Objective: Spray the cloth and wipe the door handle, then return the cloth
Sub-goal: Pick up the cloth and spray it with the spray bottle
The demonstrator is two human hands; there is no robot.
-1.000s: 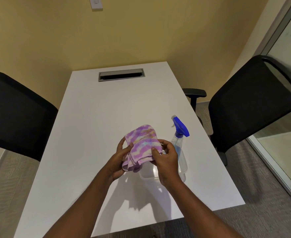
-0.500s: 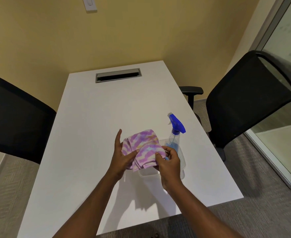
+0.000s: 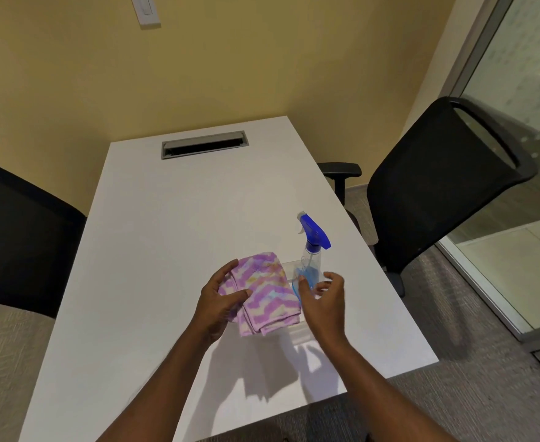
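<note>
A folded purple, pink and white patterned cloth [image 3: 263, 291] hangs over the white table [image 3: 166, 237], gripped at its left edge by my left hand [image 3: 222, 293]. Just to its right stands a clear spray bottle [image 3: 311, 266] with a blue trigger head and blue liquid, set in a clear plastic container [image 3: 289, 269] that the cloth and hands mostly hide. My right hand [image 3: 324, 296] is off the cloth, fingers spread and curled close around the bottle's lower body, apparently not closed on it. No door handle is in view.
A black office chair [image 3: 437, 199] stands right of the table, another black chair [image 3: 16, 237] on the left. A metal cable slot [image 3: 204, 145] is set in the table's far end. A glass partition [image 3: 523, 129] runs along the right. The wall behind is yellow.
My right hand has let go of the cloth and moved right to the spray bottle. My left hand now holds the cloth alone, lower and slightly left.
</note>
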